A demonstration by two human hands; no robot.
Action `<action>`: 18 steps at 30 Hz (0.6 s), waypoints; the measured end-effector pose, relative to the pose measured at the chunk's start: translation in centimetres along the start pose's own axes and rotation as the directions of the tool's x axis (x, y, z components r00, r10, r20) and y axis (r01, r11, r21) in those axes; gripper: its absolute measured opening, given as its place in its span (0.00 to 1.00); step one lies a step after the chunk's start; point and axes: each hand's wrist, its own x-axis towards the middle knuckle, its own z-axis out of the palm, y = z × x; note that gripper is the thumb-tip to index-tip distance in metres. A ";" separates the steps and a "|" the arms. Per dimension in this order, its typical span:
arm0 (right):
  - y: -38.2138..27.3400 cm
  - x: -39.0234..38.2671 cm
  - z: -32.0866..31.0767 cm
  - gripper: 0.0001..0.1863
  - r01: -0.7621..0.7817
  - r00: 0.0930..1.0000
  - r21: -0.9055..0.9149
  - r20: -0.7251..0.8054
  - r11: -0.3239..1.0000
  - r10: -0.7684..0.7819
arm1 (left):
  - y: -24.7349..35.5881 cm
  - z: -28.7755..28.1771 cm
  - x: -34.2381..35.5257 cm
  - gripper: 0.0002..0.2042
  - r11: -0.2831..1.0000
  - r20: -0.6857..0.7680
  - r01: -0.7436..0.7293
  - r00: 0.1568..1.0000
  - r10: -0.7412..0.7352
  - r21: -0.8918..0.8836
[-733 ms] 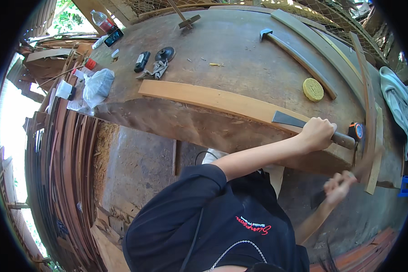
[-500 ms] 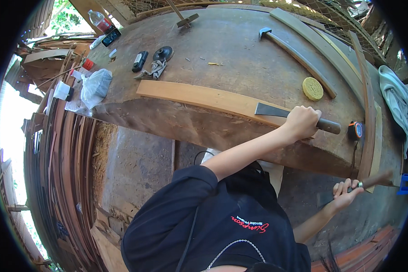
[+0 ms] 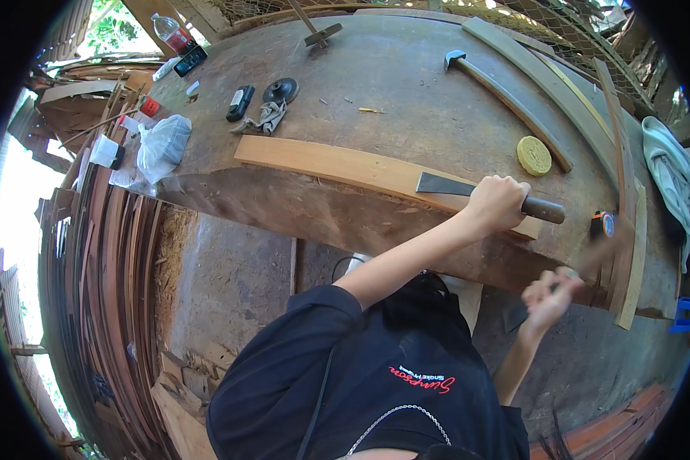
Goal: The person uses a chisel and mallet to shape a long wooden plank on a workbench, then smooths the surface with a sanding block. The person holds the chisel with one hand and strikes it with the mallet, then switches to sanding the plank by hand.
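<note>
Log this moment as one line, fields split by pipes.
left hand: grips chisel, blade over tan plank, contact unclear | right hand: grips blurred wooden-handled tool | plank: along near edge of workbench

The bench [image 3: 406,77] is worn, matt wood. The plank [image 3: 322,159] along its near edge is smooth, pale wood. The chisel [image 3: 445,185] has a smooth metal blade and a wooden handle. The far-right long-handled tool [image 3: 510,105] has a metal head and wooden shaft. The bag [image 3: 163,147], left, is glossy plastic; the cloth [image 3: 668,172], right, is matt.
</note>
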 end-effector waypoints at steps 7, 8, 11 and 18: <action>-0.8 -0.7 0.7 0.19 0.035 0.999 -0.277 0.047 0.960 -0.023 | -2.1 -1.0 -1.0 0.07 0.998 0.067 0.016 0.998 -0.019 0.055; -1.6 -0.5 0.7 0.21 0.074 0.997 -0.111 0.019 0.991 -0.073 | -2.3 -1.4 -1.2 0.06 0.999 0.051 0.019 0.998 -0.021 0.046; -0.6 -1.4 3.1 0.22 0.163 0.972 -0.008 -0.169 0.987 -0.162 | -2.5 -2.2 -1.4 0.05 1.000 0.020 0.006 1.000 -0.006 0.028; 2.0 -2.3 2.9 0.20 -0.019 0.986 -0.438 0.139 0.899 0.089 | -3.9 -3.0 -2.3 0.09 1.000 0.026 0.019 0.999 -0.019 0.021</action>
